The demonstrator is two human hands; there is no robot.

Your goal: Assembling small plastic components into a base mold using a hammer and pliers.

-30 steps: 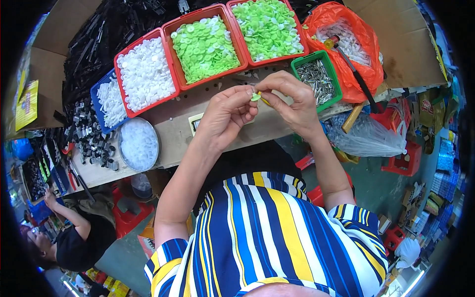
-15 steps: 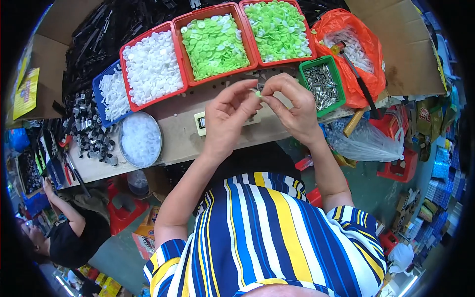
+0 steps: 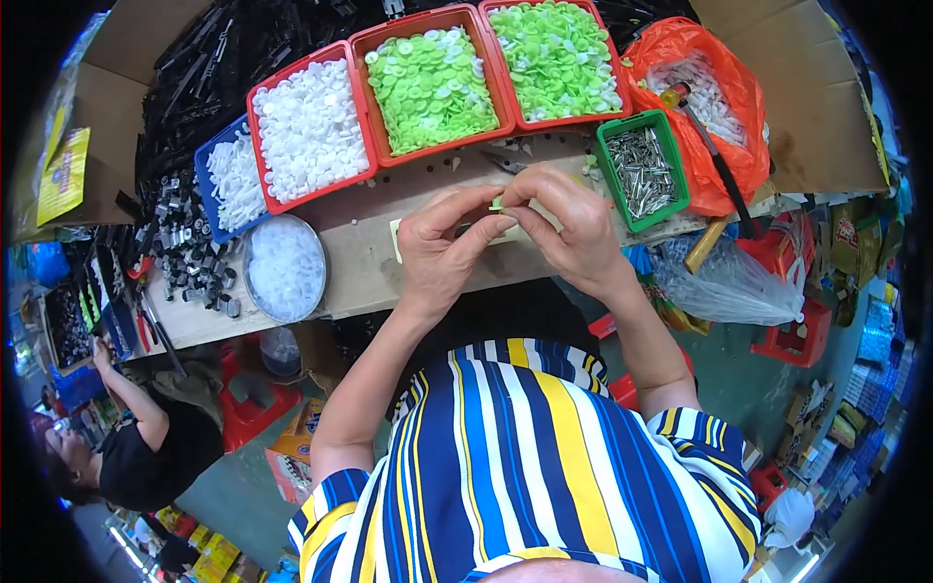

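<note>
My left hand [image 3: 434, 251] and my right hand [image 3: 575, 231] meet fingertip to fingertip above the near part of the workbench. Both are closed in a pinch around a small light-green plastic piece [image 3: 497, 203], mostly covered by the fingers. Below my left hand lies a cream-coloured fixture [image 3: 395, 240], largely hidden. Just beyond my fingers rests a pair of pliers [image 3: 504, 162]. Farther back stand red trays: one of white plastic caps [image 3: 311, 126], and two of green caps [image 3: 432, 92] [image 3: 556, 60]. To my right, a green tray [image 3: 639, 173] holds metal pins.
At the left are a blue tray [image 3: 233, 185] of white parts, a round dish [image 3: 286, 269] of translucent pieces and loose metal parts [image 3: 199, 255]. A hammer [image 3: 708, 243] leans by an orange bag [image 3: 746, 173] at the right. Another person [image 3: 155, 442] works at the lower left.
My fingertips have drawn closer together around the green piece and moved slightly lower. The whole view has shifted a little, so the trays appear slightly farther right.
</note>
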